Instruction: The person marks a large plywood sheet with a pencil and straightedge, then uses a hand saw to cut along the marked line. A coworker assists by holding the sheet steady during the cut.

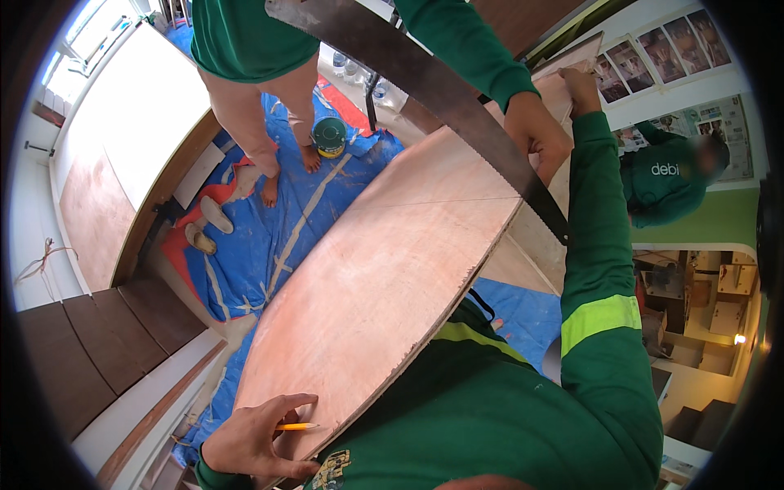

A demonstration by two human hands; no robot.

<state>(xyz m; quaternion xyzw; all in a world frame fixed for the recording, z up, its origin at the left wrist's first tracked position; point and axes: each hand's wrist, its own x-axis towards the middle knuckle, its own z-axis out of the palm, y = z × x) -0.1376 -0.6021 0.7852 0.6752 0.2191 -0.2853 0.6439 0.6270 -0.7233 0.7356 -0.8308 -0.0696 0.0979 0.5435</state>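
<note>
A reddish plywood board (367, 261) lies slantwise before me, with a thin dark line across it and a rough near edge. At its lower left end, my left hand (255, 437) is closed around the edge. A yellow pencil (296, 426) sticks out from under its fingers. Stretched far forward, my right hand (580, 88) closes on the board's far end. A co-worker's handsaw (433, 90) crosses above the board, teeth toward it, tip near my right forearm; its handle is out of view. The co-worker's hand (536, 135) is beside the blade, fingers curled.
The co-worker stands barefoot on a blue tarp (314, 204) near a green-lidded bucket (330, 136). A pair of shoes (208, 224) lies on it. Left stands a large pale panel (131, 122) above brown boxes (114, 335). Another person (665, 175) is at the right.
</note>
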